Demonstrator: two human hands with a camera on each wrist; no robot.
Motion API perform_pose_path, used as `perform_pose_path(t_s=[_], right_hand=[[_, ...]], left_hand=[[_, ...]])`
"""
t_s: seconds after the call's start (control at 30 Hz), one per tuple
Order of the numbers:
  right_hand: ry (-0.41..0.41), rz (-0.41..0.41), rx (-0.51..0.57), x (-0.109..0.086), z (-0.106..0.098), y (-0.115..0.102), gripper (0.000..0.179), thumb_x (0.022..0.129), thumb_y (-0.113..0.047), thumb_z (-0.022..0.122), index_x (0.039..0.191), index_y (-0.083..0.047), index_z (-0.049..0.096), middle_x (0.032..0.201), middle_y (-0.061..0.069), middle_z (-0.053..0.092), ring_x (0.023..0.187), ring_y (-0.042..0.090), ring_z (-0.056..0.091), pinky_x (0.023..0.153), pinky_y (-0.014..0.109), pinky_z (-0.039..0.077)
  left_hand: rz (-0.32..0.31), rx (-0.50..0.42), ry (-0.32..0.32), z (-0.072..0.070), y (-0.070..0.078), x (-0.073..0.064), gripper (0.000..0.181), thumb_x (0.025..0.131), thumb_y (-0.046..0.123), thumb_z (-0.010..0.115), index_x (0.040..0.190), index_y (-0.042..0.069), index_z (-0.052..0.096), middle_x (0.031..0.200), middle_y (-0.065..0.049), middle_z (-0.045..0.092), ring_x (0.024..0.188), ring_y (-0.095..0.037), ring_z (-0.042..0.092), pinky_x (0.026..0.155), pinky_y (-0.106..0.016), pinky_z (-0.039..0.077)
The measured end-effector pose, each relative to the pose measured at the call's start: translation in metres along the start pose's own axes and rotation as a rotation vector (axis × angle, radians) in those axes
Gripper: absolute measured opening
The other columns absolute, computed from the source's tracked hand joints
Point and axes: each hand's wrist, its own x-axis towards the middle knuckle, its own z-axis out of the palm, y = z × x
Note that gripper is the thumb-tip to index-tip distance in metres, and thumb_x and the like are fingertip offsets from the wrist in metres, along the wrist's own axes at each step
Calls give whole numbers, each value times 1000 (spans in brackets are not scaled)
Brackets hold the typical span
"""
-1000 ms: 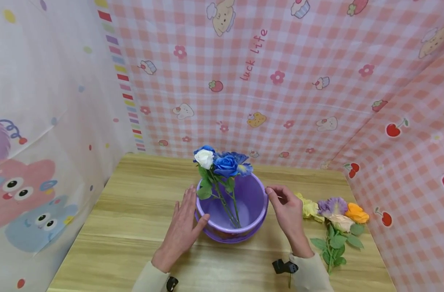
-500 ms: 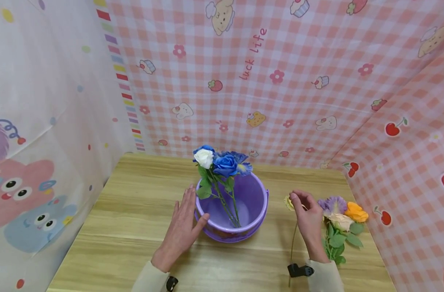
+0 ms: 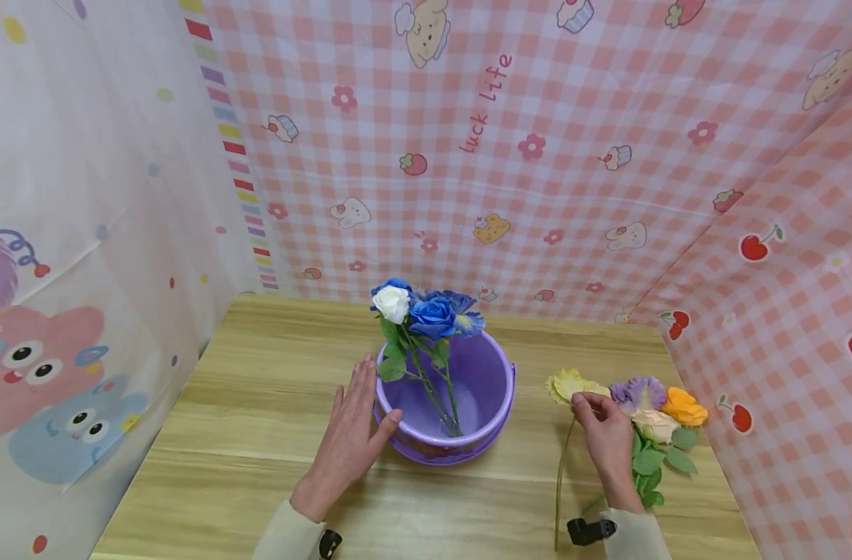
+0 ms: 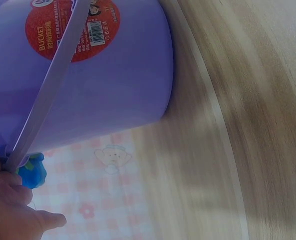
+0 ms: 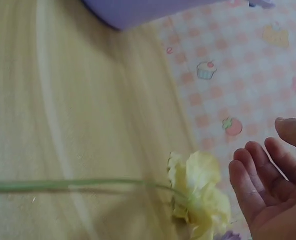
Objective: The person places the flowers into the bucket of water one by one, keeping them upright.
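Change: right grip (image 3: pixel 605 443) is moved from purple bucket (image 3: pixel 492 381), lower centre, to yellow flower (image 3: pixel 568 384), lower right on tabletop (image 3: pixel 271 373) | Right: thumb and fingers parted, holding nothing | Left grip (image 3: pixel 348 443): straight fingers against bucket | Meaning: flower seems not yet grasped

Tabletop (image 3: pixel 208 451): yellowish wood-grain surface, the streaks running from side to side.
Purple bucket (image 3: pixel 483 381): stands upright near the middle.
Yellow flower (image 3: pixel 568 384): lies right of the bucket and apart from it, its thin green stem (image 3: pixel 560 474) stretched toward the near edge.
Right-hand cluster: ruffled purple flower (image 3: pixel 639 393), orange flower (image 3: pixel 686 407) and cream rose (image 3: pixel 655 426) lie bunched, green leaves (image 3: pixel 648 461) below the blooms.
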Motion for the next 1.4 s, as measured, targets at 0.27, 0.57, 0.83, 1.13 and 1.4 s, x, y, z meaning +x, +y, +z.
perform_pose_path(t_s=[0.27, 0.57, 0.83, 1.13, 1.4], right_hand=[[-86, 133, -4, 1, -10, 16, 40, 103, -26, 66, 124, 9, 66, 104, 14, 75, 83, 7, 71, 76, 23, 61], [-181, 262, -5, -2, -17, 29, 47, 105, -28, 64, 128, 12, 62, 96, 6, 76, 81, 6, 72, 76, 24, 62], [-226, 318, 15, -3, -15, 43, 36, 105, -19, 62, 112, 16, 66, 82, 3, 73, 71, 9, 70, 67, 25, 62], [-261, 402, 91, -3, -11, 52, 40, 105, -15, 62, 123, 20, 60, 81, 2, 73, 70, 7, 70, 67, 22, 61], [-270, 429, 128, -3, -8, 54, 38, 104, -13, 63, 123, 20, 61, 82, 4, 76, 69, 7, 71, 66, 21, 61]], left_hand=[[-3, -18, -2, -2, 1, -1, 85, 106, 47, 51, 165, 1, 12, 172, -13, 9, 158, -35, 14, 122, -66, 15], [-1, -20, -1, -1, 1, -2, 85, 106, 48, 51, 165, 1, 12, 172, -13, 9, 158, -35, 13, 122, -66, 14], [-6, -21, -8, -2, 1, -2, 85, 106, 47, 51, 165, 2, 11, 173, -12, 8, 158, -34, 12, 123, -65, 14], [-17, -21, -20, -2, 2, -2, 85, 106, 48, 51, 165, 1, 11, 172, -12, 8, 158, -35, 12, 123, -64, 13], [-24, -28, -23, -3, 3, -1, 85, 106, 48, 51, 165, 1, 11, 172, -14, 10, 158, -34, 12, 123, -63, 13]])
